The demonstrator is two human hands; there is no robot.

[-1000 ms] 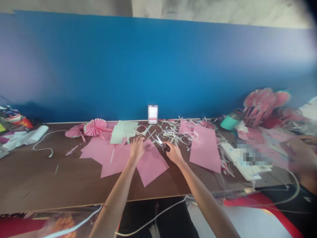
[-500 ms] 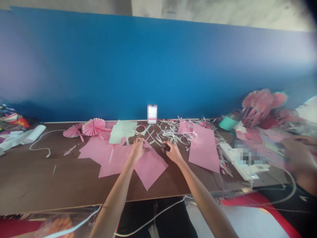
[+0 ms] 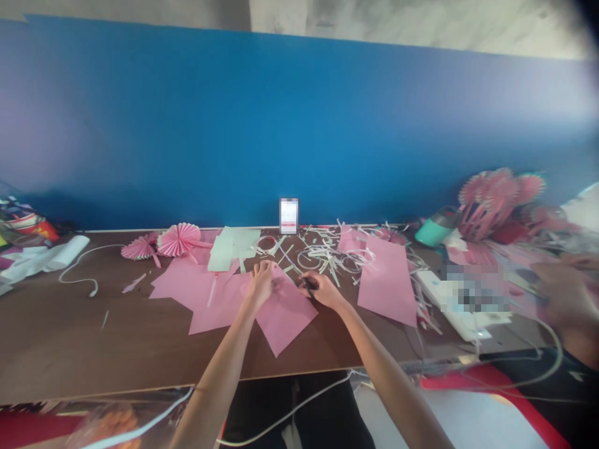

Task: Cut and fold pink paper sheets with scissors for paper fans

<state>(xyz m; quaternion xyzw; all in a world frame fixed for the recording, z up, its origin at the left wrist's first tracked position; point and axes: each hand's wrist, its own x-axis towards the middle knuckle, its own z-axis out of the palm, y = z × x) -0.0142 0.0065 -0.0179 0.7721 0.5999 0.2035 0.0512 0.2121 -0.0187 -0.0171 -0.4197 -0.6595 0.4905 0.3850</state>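
A pink paper sheet [image 3: 285, 321] lies turned cornerwise in front of me, over other pink sheets [image 3: 219, 312]. At its upper left corner, my left hand [image 3: 262, 280] bends its fingers down on the paper and holds it. My right hand [image 3: 322, 289] is closed around dark-handled scissors [image 3: 309, 287], just at the sheet's right edge; the blades hardly show. Beyond both hands are cut white paper strips [image 3: 327, 255] in a tangle and a roll of tape [image 3: 266, 244]. Pale green paper [image 3: 229, 249] lies past my left hand.
Pink folded paper fans [image 3: 179, 240] lie at the back left, with more fans [image 3: 496, 193] bunched at the right. A phone [image 3: 289, 216] stands against the blue partition. Another pink sheet [image 3: 388, 280], a power strip [image 3: 449, 305] and another person's hand [image 3: 561, 293] are to the right.
My right hand has drawn slightly nearer, and the scissors have turned and come down toward the sheet's right edge. My left hand stays at the corner.
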